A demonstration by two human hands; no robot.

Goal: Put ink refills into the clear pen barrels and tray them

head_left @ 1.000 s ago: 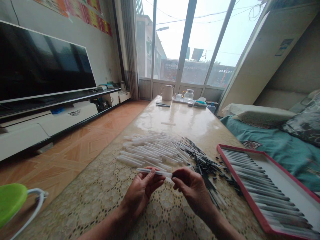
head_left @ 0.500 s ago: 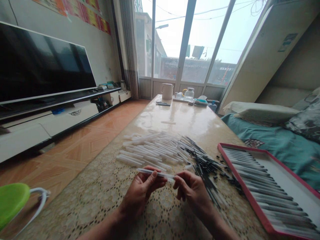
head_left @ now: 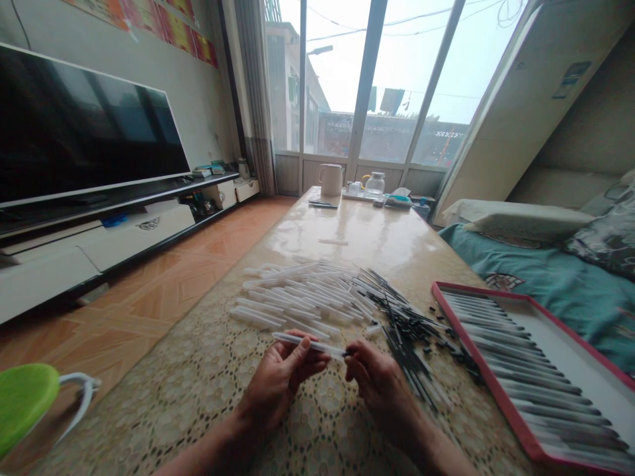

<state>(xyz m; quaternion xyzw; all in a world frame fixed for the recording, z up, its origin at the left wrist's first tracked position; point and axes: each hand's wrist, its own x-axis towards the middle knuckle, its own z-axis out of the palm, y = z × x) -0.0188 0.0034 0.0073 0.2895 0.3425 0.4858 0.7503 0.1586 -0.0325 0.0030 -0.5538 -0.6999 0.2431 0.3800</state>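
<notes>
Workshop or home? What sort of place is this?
Probably a home living room doing duty as a workspace: a large black flat-screen TV on a low white cabinet, and a bed with a teal sheet right beside the long glossy table.

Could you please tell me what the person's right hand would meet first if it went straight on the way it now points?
The right hand would most likely meet the end of the translucent plastic tube held in the left hand, just ahead of its fingertips, though depth is unclear.
</notes>
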